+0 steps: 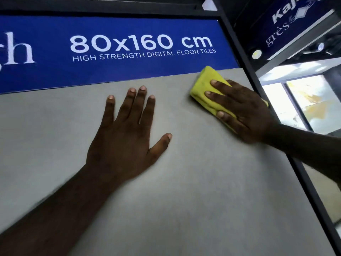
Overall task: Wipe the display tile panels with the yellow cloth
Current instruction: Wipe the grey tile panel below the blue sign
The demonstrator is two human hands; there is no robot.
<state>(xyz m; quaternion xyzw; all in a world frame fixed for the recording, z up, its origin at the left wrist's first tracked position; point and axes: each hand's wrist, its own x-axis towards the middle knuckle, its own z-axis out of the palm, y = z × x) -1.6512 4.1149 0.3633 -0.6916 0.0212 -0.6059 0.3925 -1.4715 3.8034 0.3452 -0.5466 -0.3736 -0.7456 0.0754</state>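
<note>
A large grey display tile panel [184, 191] fills most of the view. A folded yellow cloth [204, 84] lies against its upper right corner, just below the blue header. My right hand [239, 111] presses the cloth flat to the tile with straight, spread fingers; the palm covers the cloth's lower part. My left hand [127, 130] rests flat on the tile to the left of the cloth, fingers spread and holding nothing.
A blue sign [110, 52] reading "80x160 cm" runs along the top of the panel. A black metal frame [262, 89] borders the panel's right edge. Beyond it stand another blue-headed display [287, 17] and glossy patterned tiles [310, 102].
</note>
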